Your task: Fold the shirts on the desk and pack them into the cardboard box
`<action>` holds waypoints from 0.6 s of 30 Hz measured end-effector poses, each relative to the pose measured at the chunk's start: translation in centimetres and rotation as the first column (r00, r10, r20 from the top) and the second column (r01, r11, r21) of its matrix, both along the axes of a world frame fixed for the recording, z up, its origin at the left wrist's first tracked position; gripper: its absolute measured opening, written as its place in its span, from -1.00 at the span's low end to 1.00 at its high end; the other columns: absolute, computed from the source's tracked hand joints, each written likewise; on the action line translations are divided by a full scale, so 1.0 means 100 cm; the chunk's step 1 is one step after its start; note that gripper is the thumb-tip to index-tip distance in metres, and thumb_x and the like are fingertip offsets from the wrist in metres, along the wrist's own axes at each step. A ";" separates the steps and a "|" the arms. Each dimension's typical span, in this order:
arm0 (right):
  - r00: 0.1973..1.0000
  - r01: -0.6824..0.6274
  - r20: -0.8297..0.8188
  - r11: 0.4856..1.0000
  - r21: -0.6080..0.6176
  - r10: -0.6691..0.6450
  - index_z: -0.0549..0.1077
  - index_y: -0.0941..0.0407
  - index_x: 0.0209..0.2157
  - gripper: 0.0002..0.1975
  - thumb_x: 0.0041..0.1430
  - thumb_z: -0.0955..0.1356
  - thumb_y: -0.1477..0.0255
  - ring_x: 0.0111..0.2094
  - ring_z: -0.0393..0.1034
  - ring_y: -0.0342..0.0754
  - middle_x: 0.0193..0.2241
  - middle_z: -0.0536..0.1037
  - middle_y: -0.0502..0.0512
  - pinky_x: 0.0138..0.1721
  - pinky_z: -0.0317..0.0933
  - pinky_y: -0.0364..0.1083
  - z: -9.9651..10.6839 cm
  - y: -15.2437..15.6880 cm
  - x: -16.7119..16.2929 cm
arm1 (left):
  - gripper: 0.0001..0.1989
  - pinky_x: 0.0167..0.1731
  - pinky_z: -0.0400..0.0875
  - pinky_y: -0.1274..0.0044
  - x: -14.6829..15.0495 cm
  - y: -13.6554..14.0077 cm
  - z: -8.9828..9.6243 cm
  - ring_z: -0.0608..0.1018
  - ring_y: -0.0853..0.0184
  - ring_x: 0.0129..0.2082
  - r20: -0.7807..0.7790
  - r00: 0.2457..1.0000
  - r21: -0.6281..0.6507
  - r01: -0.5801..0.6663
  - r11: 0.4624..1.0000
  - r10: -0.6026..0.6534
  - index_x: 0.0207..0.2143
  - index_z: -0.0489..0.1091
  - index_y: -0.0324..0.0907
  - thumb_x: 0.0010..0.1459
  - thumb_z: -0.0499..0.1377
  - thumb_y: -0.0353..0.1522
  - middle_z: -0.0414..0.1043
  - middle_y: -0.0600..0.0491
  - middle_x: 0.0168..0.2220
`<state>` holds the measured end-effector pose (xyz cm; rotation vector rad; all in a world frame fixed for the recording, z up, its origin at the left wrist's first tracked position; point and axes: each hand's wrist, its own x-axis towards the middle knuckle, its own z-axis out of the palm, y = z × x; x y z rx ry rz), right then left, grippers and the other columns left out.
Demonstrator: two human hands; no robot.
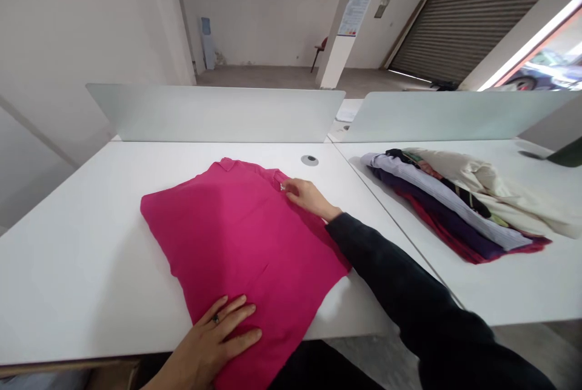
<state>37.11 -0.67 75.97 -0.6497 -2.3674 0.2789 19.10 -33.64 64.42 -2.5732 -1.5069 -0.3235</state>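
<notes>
A bright pink shirt (245, 226) lies spread on the white table (59, 262), with its lower end hanging over the near edge. My left hand (213, 338) rests flat on its lower part, fingers stretched out, a dark ring on one of them. Up by the collar on the far side, my right hand (307, 194) has its thumb and fingers pinched at the fabric's edge. A small white tag (282, 187) shows right at those fingertips. The dark sleeve of my right arm reaches in from the lower right.
On the right-hand table lies a heap of folded clothes (454, 202), in white, purple, red and black. Frosted partitions (227, 114) stand along the back edge. A round cable hole (310, 160) is set into the tabletop beyond my right hand.
</notes>
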 end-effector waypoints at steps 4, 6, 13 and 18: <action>0.923 -0.384 0.077 0.915 0.120 0.377 0.48 0.10 -0.02 -0.69 0.23 0.38 0.32 0.08 0.40 0.07 0.04 0.50 0.21 0.09 0.32 0.06 -0.021 -0.055 0.057 | -0.17 0.32 0.07 0.27 -0.001 0.002 -0.008 0.16 0.20 0.36 0.076 0.997 -0.066 -0.024 0.998 0.029 0.33 0.07 0.14 0.01 0.12 -0.52 0.15 0.11 0.35; 0.907 -0.416 0.128 0.901 0.124 0.402 0.46 0.08 0.05 -0.62 0.24 0.38 0.26 0.18 0.31 0.10 0.14 0.42 0.23 0.14 0.30 0.08 -0.036 -0.077 0.084 | -0.18 0.32 0.07 0.28 0.002 0.003 -0.011 0.15 0.21 0.36 0.130 0.990 -0.072 -0.043 0.996 0.053 0.34 0.04 0.13 0.04 0.08 -0.52 0.15 0.11 0.35; 1.000 0.015 -0.021 0.984 0.180 -0.012 0.46 0.10 0.03 -0.68 0.26 0.29 0.41 -0.08 0.50 0.12 -0.04 0.53 0.29 -0.11 0.46 0.09 -0.096 -0.077 0.149 | -0.17 0.29 0.12 0.14 0.027 0.011 -0.019 0.11 0.06 0.37 0.147 0.987 -0.128 -0.051 0.991 0.069 0.38 -0.04 0.10 0.07 0.10 -0.49 0.09 0.04 0.37; 0.987 -0.112 0.142 0.941 0.320 0.070 0.29 0.00 0.24 -0.37 0.11 0.25 0.59 0.25 0.21 0.17 0.25 0.31 0.23 0.16 0.22 0.28 -0.108 -0.058 0.156 | -0.19 0.28 0.17 0.17 0.029 0.013 -0.021 0.16 0.07 0.35 0.202 0.978 -0.099 -0.030 0.995 0.050 0.38 -0.05 0.09 0.09 0.11 -0.46 0.14 0.03 0.35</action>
